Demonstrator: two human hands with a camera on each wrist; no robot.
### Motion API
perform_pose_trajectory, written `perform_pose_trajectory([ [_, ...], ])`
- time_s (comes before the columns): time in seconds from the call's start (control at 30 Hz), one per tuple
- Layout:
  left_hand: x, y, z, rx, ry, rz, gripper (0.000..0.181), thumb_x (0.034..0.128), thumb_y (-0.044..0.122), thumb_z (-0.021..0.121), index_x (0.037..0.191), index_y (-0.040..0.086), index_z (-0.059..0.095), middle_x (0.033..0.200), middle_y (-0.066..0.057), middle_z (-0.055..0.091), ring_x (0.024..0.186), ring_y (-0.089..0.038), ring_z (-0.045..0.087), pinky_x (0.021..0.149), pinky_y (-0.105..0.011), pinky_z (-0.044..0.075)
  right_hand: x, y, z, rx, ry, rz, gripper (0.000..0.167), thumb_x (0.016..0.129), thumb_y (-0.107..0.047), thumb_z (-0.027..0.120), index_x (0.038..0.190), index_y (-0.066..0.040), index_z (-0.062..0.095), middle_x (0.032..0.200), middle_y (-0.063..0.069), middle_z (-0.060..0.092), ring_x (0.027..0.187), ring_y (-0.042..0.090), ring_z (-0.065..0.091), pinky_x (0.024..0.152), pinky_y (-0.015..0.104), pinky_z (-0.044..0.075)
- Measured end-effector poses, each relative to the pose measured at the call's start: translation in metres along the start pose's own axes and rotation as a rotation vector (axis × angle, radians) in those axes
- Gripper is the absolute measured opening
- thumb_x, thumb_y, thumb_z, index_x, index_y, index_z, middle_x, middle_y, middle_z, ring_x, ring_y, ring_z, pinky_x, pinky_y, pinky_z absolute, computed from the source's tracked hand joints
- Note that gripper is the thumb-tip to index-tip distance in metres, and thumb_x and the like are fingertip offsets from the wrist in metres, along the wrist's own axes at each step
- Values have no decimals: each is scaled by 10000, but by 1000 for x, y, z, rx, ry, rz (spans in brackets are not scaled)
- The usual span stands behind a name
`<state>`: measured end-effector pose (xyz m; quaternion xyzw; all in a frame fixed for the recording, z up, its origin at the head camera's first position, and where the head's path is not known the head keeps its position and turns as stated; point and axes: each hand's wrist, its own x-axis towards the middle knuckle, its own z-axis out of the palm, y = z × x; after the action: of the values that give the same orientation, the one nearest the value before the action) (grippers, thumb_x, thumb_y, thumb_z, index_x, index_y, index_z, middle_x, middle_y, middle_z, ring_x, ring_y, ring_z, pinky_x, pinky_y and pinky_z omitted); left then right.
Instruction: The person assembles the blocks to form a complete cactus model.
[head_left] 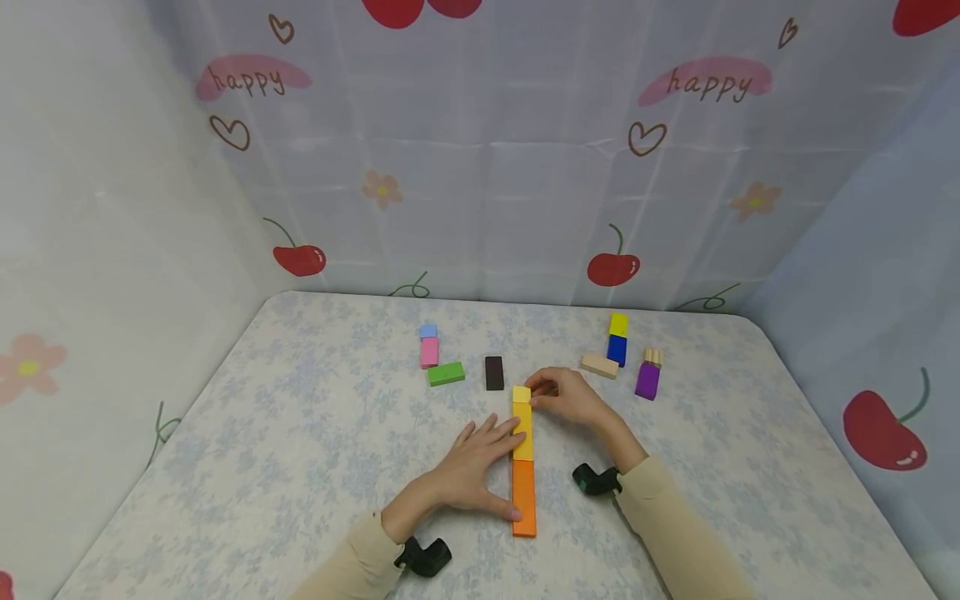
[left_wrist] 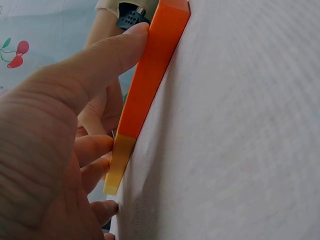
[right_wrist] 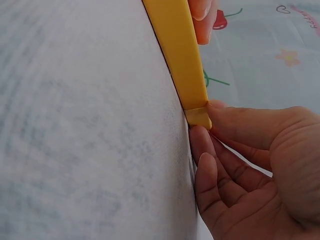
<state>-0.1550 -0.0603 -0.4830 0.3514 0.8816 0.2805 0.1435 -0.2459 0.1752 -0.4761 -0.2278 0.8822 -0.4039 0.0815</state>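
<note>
Head view: your spread left hand [head_left: 467, 475] touches the orange block [head_left: 525, 492]. The yellow block [head_left: 526, 451] and pale block [head_left: 521, 394], which your right hand [head_left: 572, 397] pinches, already line up past it; the black block [head_left: 494, 373] isn't joined.

Pale cherry-print curtain [head_left: 487, 208] behind a blue-mottled tabletop [head_left: 300, 417]

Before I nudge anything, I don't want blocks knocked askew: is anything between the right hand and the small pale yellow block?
Nothing visible: the right hand touches the small pale yellow block. The left hand is opposite, against the longer yellow block and orange block.
</note>
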Motion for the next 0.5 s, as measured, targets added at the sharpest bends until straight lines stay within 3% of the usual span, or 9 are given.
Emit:
perform_pose_trajectory([
  [0.5,0,0,0,-4,2,-1,1013,710,573,804,1531,184,355,1650,34,153,1529,-307,63,1200,-594,41,-1,-1,0,3,1,12,231,907,-113,694,1124,-33,681,1057,99,697,913,185,637,887,416,551],
])
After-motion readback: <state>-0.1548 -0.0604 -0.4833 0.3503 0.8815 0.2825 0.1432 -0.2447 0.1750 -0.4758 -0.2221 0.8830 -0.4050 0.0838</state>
